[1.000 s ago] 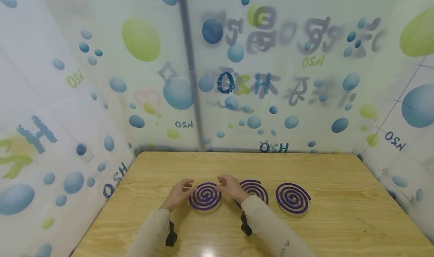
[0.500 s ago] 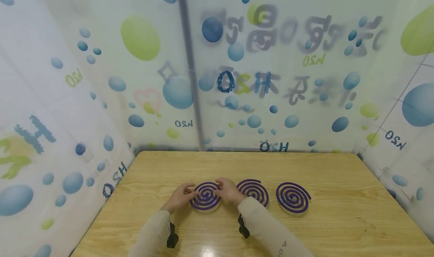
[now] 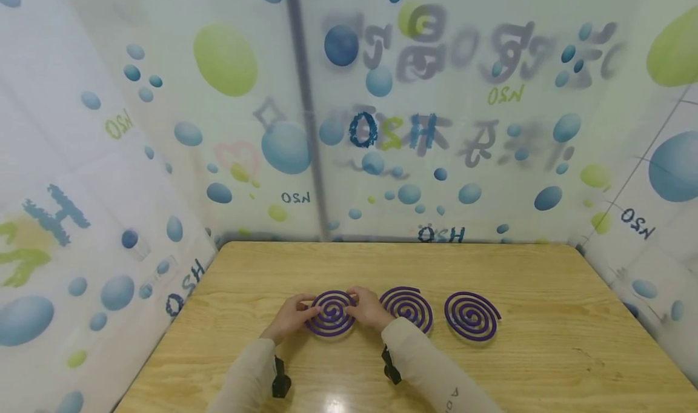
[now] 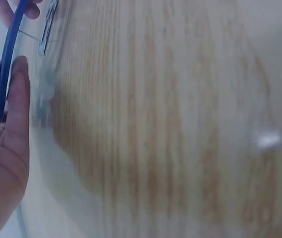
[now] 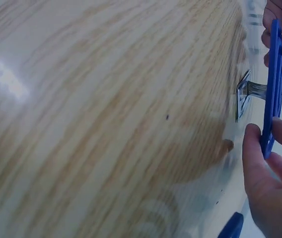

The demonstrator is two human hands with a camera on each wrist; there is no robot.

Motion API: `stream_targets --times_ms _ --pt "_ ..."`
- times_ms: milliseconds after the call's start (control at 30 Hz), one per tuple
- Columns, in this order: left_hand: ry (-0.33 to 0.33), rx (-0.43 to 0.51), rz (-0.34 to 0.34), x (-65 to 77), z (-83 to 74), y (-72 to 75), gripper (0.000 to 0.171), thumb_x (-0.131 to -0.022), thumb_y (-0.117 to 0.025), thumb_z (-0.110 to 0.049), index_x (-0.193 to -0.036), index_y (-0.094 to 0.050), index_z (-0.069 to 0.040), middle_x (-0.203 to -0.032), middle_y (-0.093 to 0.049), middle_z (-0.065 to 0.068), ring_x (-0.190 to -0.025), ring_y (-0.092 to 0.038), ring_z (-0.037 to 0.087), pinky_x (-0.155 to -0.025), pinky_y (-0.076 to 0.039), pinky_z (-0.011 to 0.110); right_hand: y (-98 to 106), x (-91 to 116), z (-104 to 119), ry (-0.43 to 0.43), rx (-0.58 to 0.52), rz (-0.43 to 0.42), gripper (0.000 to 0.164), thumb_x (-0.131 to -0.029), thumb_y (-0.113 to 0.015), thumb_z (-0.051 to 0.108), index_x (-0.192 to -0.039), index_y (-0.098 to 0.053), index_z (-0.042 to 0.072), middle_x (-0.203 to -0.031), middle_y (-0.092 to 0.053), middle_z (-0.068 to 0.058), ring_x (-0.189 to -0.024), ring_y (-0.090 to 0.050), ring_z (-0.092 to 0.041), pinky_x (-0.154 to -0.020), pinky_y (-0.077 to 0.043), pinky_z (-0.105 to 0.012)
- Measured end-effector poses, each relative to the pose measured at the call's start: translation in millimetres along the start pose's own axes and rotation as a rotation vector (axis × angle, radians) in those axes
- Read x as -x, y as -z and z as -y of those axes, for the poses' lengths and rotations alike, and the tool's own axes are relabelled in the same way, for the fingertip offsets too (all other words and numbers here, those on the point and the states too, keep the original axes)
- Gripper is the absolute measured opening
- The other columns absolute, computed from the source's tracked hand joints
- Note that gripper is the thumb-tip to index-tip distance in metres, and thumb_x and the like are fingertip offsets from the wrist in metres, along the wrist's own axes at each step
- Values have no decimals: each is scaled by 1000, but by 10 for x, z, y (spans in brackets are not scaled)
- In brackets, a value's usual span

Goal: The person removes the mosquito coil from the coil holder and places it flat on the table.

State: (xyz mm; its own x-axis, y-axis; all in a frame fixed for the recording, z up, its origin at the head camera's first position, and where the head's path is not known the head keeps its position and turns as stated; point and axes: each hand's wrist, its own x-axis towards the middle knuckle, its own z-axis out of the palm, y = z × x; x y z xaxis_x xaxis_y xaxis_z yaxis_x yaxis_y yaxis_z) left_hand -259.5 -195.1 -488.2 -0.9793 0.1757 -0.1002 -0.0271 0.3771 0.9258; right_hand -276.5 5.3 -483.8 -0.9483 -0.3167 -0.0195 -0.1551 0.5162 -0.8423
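Note:
A mosquito coil [image 3: 332, 311], a purple spiral in the head view and blue in the wrist views, is pinched at opposite edges by both hands. My left hand [image 3: 288, 318] grips its left rim, thumb on top and fingers underneath. On the right rim, my right hand [image 3: 369, 310] has thumb above and fingertips below. Seen edge-on in the right wrist view, the coil [image 5: 272, 84] stands off the table over a small metal stand [image 5: 243, 96]. That stand [image 4: 45, 39] also shows in the left wrist view.
Two more purple coils lie to the right: a middle one [image 3: 406, 312], partly behind the right hand, and a far one [image 3: 471, 317]. The wooden table [image 3: 545, 370] ends at patterned curtain walls [image 3: 469, 213] at the back and sides.
Both hands have closed in on the left coil, from hovering beside it to pinching its rim. The right hand moved slightly left, uncovering more of the middle coil.

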Motion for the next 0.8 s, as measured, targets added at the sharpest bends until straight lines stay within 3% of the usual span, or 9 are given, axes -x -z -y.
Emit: stream_targets --times_ms 433,800 --pt "-8 -21 -37 -5 -11 -18 36 -83 -62 -16 -110 -55 7 -82 -60 10 -68 -56 14 -57 -53 30 9 16 31 20 33 -1 37 -81 -62 5 -115 -52 -6 -106 -57 -21 -99 -53 -33 -84 -46 -41" --pt "2 -45 -82 -13 -16 -11 38 -83 -62 -18 -112 -53 6 -83 -60 11 -69 -57 15 -57 -52 30 35 38 67 30 7 -10 37 -81 -62 4 -115 -51 -4 -102 -58 -20 -92 -57 -30 -79 -49 -38"
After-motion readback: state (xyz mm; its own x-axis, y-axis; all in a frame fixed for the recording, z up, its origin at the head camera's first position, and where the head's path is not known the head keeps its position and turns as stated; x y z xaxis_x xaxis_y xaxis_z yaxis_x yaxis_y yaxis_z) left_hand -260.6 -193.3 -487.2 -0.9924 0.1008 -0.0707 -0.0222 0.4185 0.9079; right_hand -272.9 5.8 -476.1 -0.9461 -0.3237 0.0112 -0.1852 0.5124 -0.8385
